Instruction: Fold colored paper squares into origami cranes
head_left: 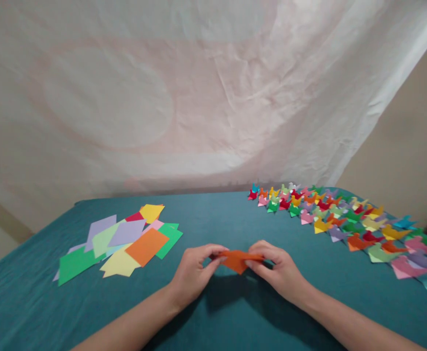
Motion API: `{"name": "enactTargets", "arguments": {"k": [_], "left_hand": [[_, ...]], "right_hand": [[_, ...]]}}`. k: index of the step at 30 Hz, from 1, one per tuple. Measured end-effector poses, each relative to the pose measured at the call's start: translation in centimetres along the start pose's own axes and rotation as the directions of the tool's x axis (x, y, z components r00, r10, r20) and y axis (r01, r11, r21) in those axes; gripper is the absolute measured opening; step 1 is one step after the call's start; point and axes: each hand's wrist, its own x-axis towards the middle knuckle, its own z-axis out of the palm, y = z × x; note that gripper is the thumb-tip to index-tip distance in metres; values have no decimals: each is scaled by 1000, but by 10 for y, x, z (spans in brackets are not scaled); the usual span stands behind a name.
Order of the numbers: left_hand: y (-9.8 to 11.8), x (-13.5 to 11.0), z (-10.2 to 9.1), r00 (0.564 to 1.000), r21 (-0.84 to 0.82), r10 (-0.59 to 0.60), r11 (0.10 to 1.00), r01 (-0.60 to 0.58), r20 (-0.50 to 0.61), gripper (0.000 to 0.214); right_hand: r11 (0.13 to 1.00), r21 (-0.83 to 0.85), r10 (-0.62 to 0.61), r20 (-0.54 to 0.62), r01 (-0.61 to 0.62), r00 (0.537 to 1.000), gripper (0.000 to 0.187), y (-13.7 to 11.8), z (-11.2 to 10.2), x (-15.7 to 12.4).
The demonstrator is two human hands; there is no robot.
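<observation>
Between my two hands is a folded orange origami paper (236, 262), raised a little over the teal cloth, with a pointed lower edge facing me. My left hand (199, 268) pinches its left end between thumb and fingers. At the right end, my right hand (274, 263) grips it the same way, thumb in front and fingers behind. The fingers hide both ends of the paper, and its finer folds are hard to make out. A shadow of the hands falls on the cloth below.
Loose coloured paper sheets, among them an orange sheet (147, 247) and a green sheet (76, 264), overlap on the left. Several rows of folded paper birds (323, 225) stand on the right. The teal tablecloth (206, 214) reaches back to a pale hanging sheet (198, 97).
</observation>
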Motion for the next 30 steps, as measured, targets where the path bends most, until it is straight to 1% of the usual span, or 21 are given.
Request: {"name": "enactTargets", "arguments": {"k": [1,3,4,5,7,10,13,15,17,19,24,27,30], "left_hand": [[-1,-2,-2,996,67,84,994,-83,-7,19],[-5,-5,-5,966,176,254,950,-258,47,22],[-8,-6,-6,946,220,313,921,-323,80,23],[-10,-7,-7,931,260,350,894,-364,100,24],[-13,-8,-8,914,334,386,851,-404,124,22],[-14,-6,-8,899,425,404,794,-435,167,21],[-13,-5,-5,873,482,443,730,-484,204,20],[-13,-4,-2,843,496,509,694,-522,175,17],[-13,-3,1,810,496,570,669,-554,135,14],[-13,-2,3,795,500,594,654,-567,125,13],[-13,-2,8,826,520,523,656,-547,208,17],[-13,-4,9,836,502,485,672,-545,258,16],[-14,-5,9,847,484,445,696,-531,289,16]], "right_hand": [[995,-59,-84,-13,83,996,13,-2,-2,-1],[957,-194,-227,-45,214,973,17,-2,-6,-3],[929,-265,-283,-57,259,957,19,-1,-7,-4],[898,-332,-327,-63,289,943,20,0,-9,-5],[837,-441,-382,-45,325,923,21,4,-10,-6],[759,-540,-405,43,363,913,24,7,-10,-6],[691,-568,-438,163,447,884,22,4,-7,-6],[665,-556,-477,197,498,857,18,0,-3,-7],[666,-537,-509,179,517,842,14,-1,0,-9],[676,-526,-514,163,515,842,12,-1,2,-10],[714,-504,-476,159,486,865,9,3,3,-10],[770,-445,-437,154,458,886,9,3,3,-10],[837,-349,-384,175,422,907,9,1,2,-9]]}}
